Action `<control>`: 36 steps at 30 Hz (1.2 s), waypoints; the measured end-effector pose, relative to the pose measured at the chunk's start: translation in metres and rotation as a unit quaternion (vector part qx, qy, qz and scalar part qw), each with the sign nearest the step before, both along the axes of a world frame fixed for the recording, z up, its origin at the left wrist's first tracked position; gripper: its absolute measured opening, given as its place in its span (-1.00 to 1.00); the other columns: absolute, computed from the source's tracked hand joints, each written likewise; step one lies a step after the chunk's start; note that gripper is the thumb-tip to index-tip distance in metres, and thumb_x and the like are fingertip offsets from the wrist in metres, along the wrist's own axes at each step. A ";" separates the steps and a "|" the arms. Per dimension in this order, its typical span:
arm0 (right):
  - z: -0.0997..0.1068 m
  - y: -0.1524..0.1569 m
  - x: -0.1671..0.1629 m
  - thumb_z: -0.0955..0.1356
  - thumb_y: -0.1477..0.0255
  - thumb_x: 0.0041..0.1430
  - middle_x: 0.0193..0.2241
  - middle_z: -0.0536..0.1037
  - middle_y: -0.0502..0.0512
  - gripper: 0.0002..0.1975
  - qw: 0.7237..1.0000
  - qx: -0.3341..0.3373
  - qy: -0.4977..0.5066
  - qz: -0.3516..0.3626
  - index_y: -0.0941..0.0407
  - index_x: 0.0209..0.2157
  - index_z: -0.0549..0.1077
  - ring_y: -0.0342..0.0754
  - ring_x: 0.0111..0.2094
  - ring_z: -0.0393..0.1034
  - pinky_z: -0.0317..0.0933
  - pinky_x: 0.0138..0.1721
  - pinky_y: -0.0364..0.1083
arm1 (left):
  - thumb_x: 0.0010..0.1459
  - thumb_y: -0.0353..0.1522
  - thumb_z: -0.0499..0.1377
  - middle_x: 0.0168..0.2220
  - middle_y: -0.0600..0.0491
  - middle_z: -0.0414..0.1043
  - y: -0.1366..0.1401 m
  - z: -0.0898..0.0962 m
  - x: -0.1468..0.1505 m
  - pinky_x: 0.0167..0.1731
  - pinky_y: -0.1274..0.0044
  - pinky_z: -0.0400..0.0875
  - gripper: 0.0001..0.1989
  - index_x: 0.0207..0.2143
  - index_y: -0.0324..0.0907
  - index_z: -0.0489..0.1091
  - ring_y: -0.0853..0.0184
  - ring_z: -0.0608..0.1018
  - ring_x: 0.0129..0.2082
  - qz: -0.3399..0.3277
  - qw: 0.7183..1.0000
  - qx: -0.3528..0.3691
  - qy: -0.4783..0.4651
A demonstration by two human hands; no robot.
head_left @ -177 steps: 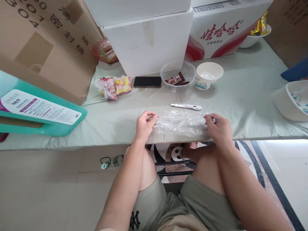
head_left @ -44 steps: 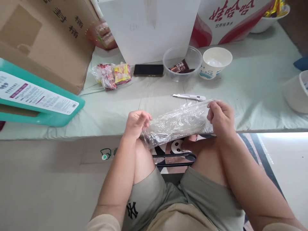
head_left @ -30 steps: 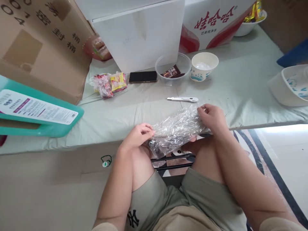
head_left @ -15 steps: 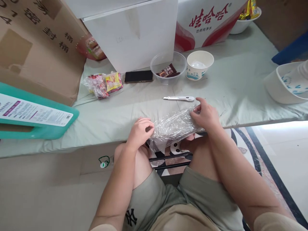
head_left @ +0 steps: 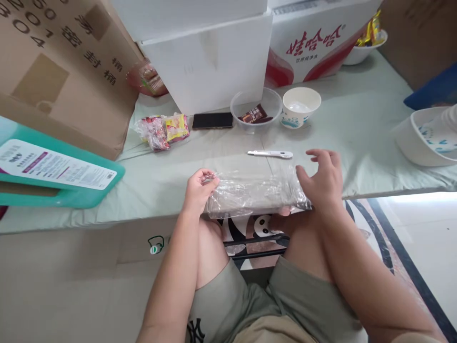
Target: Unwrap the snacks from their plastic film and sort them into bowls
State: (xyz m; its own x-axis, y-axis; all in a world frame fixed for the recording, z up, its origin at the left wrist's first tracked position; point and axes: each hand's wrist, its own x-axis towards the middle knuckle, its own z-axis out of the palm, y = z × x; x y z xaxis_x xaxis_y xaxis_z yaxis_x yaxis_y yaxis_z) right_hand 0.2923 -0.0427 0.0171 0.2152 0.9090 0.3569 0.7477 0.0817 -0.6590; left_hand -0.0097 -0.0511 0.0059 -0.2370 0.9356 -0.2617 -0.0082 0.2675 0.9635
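A crumpled clear plastic bag (head_left: 252, 193) lies stretched along the front edge of the table, partly hanging over it. My left hand (head_left: 200, 188) pinches the bag's left end between thumb and fingers. At the other end, my right hand (head_left: 323, 176) has its thumb and fingers apart, close beside the plastic; whether the thumb touches it I cannot tell. Just beyond the bag lies a white utility knife (head_left: 270, 154), its tip pointing left. Further back are a clear plastic bowl (head_left: 256, 112) with brown-wrapped packets and a white paper cup (head_left: 301, 108).
A black phone (head_left: 213, 120) and a bag of wrapped sweets (head_left: 162, 132) lie at the back left. White cartons (head_left: 210, 62) and a brown box (head_left: 67, 71) stand behind. A green container (head_left: 60, 164) is at left, a white bin (head_left: 424, 138) at right.
The bag is spread out flatter and wider. My left hand has moved slightly left with its end; my right hand has moved right and its fingers have opened. The whole view has shifted a little.
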 end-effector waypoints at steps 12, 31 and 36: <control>0.006 0.050 -0.075 0.37 0.35 0.05 -0.58 0.44 -0.06 -0.90 0.861 -0.322 0.140 0.367 0.08 -0.45 0.44 -0.12 -0.53 0.32 0.18 -0.42 -0.11 | -0.18 -0.30 0.43 -0.15 0.00 0.53 0.057 0.024 0.000 -0.35 0.61 0.38 -0.59 -0.23 -0.16 0.46 0.41 0.52 -0.30 -0.088 0.988 0.124 -0.030; -0.018 0.057 -0.075 0.31 0.45 0.26 -0.22 0.56 0.06 -0.80 0.953 0.150 0.207 0.164 0.01 -0.43 0.51 -0.04 -0.23 0.49 0.39 -0.19 0.02 | 0.09 -0.25 0.30 -0.49 0.08 0.59 0.073 0.010 0.022 -0.59 0.60 0.36 -0.60 -0.02 -0.16 0.42 0.38 0.57 -0.60 -0.273 0.957 -0.038 -0.086; -0.017 0.054 -0.080 0.41 0.43 0.16 -0.03 0.46 0.09 -0.79 0.952 0.192 0.144 0.191 -0.07 -0.14 0.50 0.02 -0.14 0.45 0.39 -0.11 0.08 | 0.03 -0.21 0.35 -0.36 0.04 0.61 0.079 0.005 0.014 -0.38 0.55 0.48 -0.76 -0.34 -0.18 0.49 0.36 0.62 -0.41 -0.226 0.963 -0.004 -0.146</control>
